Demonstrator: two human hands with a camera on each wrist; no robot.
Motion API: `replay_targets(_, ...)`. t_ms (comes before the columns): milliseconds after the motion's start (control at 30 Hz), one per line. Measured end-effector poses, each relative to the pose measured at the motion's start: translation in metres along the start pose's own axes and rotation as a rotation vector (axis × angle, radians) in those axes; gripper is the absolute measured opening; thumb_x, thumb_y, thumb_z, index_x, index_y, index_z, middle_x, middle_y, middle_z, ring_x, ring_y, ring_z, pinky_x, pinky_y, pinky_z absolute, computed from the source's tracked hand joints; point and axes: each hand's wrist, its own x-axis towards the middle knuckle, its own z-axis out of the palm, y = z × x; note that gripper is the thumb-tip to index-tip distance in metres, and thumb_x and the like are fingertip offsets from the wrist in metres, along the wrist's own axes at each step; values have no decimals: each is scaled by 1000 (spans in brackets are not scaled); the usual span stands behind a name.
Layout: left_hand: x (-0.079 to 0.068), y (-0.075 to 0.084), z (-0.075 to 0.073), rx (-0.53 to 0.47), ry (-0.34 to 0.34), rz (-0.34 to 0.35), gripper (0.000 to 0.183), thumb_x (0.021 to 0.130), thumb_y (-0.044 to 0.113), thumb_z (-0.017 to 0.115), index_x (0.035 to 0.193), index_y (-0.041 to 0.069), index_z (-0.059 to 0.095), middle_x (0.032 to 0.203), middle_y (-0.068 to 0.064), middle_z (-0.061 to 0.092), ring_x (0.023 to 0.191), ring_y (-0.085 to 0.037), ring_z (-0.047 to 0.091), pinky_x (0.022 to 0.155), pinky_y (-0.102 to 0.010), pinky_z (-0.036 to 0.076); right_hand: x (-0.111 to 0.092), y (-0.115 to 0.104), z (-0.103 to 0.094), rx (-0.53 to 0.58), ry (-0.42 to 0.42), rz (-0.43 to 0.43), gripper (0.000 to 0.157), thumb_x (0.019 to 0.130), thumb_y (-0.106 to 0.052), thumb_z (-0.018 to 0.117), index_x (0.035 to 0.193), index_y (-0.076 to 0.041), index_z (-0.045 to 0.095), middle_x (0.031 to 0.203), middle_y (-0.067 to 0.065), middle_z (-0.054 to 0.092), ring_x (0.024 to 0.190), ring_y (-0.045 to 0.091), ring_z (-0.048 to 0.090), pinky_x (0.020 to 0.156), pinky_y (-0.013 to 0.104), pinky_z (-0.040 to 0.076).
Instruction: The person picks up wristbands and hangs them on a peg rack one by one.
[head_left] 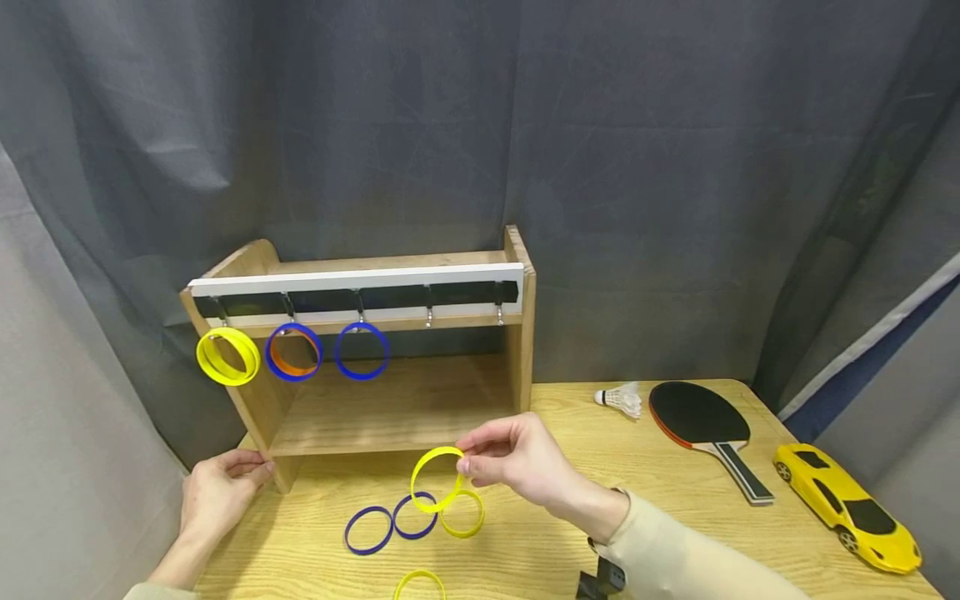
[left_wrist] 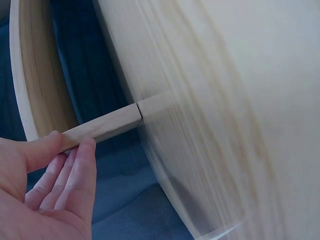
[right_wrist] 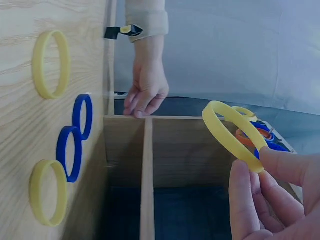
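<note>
Between thumb and fingertips my right hand pinches a yellow ring, held up over the table in front of the shelf. My left hand grips the lower front edge of the wooden shelf's left side, thumb on one face and fingers on the other. Below the held ring lie a second yellow ring and two blue rings. Nearer the front edge is another yellow ring. On the shelf's hooks hang yellow rings, a blue ring with an orange one, and a single blue ring.
The two right-hand hooks on the white rail hold no rings. To the right on the table lie a shuttlecock, a table tennis bat and a yellow toy car. Grey curtains enclose the back and sides.
</note>
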Motion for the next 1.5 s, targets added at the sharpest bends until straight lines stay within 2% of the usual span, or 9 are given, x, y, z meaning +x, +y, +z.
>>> replay_targets(233, -3, 7, -3, 21, -22, -24, 23, 97, 30, 86, 109, 10, 86, 94, -1, 89, 71, 7, 70, 68, -22, 49, 7, -12, 3, 78, 27, 5, 34, 94, 4, 84, 125, 17, 76, 96, 4, 87, 84, 5, 82, 83, 32, 69)
replay_targets(433, -4, 8, -2, 33, -22, -46, 21, 97, 29, 87, 109, 12, 87, 97, -2, 90, 71, 8, 70, 69, -22, 49, 16, -20, 2, 151, 31, -2, 37, 96, 7, 81, 129, 21, 71, 96, -1, 87, 86, 7, 83, 83, 34, 70)
replay_targets(600, -4, 6, -1, 23, -21, -44, 20, 97, 28, 86, 108, 11, 86, 98, -3, 90, 71, 10, 71, 68, -21, 50, 25, -25, 2, 196, 69, 11, 40, 97, 8, 79, 133, 21, 67, 93, -7, 85, 86, 9, 83, 85, 34, 70)
replay_targets(833, -5, 7, -1, 5, -25, -45, 20, 97, 26, 87, 109, 10, 86, 98, -4, 90, 70, 7, 73, 67, -21, 52, 36, -31, 7, 278, 130, 50, 35, 98, 9, 78, 132, 14, 73, 99, -2, 86, 91, 10, 83, 89, 36, 70)
replay_targets(1067, -4, 6, -1, 3, -33, -50, 21, 98, 27, 86, 110, 10, 86, 99, -4, 90, 71, 6, 74, 67, -22, 53, 45, -40, 18, 315, 150, 28, 29, 99, 8, 78, 128, 8, 77, 98, -5, 85, 91, 11, 84, 91, 38, 69)
replay_targets(1500, -3, 6, -3, 34, -38, -40, 23, 98, 30, 87, 110, 11, 86, 100, -3, 90, 73, 7, 73, 71, -21, 51, 64, -65, 42, 477, 154, -32, 24, 101, 12, 73, 113, -7, 81, 94, -2, 84, 86, 11, 82, 86, 31, 69)
